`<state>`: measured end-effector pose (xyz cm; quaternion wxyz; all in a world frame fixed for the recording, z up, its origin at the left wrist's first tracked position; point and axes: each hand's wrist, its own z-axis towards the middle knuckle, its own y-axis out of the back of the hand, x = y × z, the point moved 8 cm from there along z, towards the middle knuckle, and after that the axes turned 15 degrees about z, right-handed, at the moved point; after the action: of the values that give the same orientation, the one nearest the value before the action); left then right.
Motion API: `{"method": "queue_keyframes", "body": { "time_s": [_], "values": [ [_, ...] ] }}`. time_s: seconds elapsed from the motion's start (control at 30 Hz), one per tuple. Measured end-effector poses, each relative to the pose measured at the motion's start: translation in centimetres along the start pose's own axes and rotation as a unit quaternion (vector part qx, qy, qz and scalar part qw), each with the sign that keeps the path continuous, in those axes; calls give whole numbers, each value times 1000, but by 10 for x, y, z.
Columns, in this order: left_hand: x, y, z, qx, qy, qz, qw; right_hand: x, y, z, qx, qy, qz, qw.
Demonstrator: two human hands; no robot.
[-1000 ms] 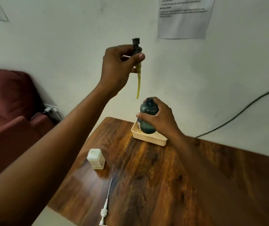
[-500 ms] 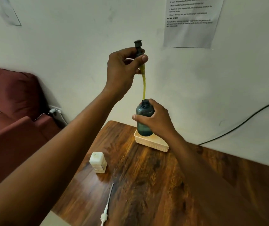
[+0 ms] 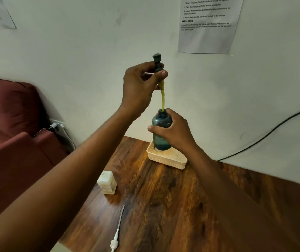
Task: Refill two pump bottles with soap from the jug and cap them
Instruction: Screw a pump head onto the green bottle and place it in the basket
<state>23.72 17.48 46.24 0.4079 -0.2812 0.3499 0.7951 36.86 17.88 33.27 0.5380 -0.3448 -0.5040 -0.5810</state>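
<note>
My left hand [image 3: 142, 88] pinches the dark grey plastic pump head [image 3: 157, 63] between thumb and fingers, and its yellow soap-coated dip tube [image 3: 163, 100] has its tip just inside the mouth of the dark teal translucent pump bottle [image 3: 161, 131]. My right hand [image 3: 173, 131] grips this bottle around its body and holds it upright above the cream plastic basket [image 3: 165, 159], which stands on the brown wooden table [image 3: 182, 206] by the wall. I think the good way is to lower the pump head straight, keep the bent tube off the rim, then turn the collar until tight. The bottle must not tilt. Near me lie a small cream block [image 3: 107, 182] and a white cable end [image 3: 116, 231], both well apart from the bottle. I do not see the jug or a second bottle.
</note>
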Motion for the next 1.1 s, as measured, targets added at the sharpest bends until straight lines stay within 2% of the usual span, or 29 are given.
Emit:
{"method": "queue_keyframes", "body": {
  "time_s": [0.27,0.63,0.77,0.9,1.1],
  "values": [
    [32,-23,-29,35,17,54,998,15,8,12,-9,11,1,1000],
    [47,-36,-39,96,43,52,993,17,16,9,-28,24,-1,999],
    [43,-36,-35,107,33,67,991,9,19,9,-66,-4,17,998],
    [34,-38,-31,120,29,60,991,4,24,5,-119,4,49,992],
    [22,-33,-17,118,40,69,990,5,31,2,-132,-5,78,988]
  ]
}}
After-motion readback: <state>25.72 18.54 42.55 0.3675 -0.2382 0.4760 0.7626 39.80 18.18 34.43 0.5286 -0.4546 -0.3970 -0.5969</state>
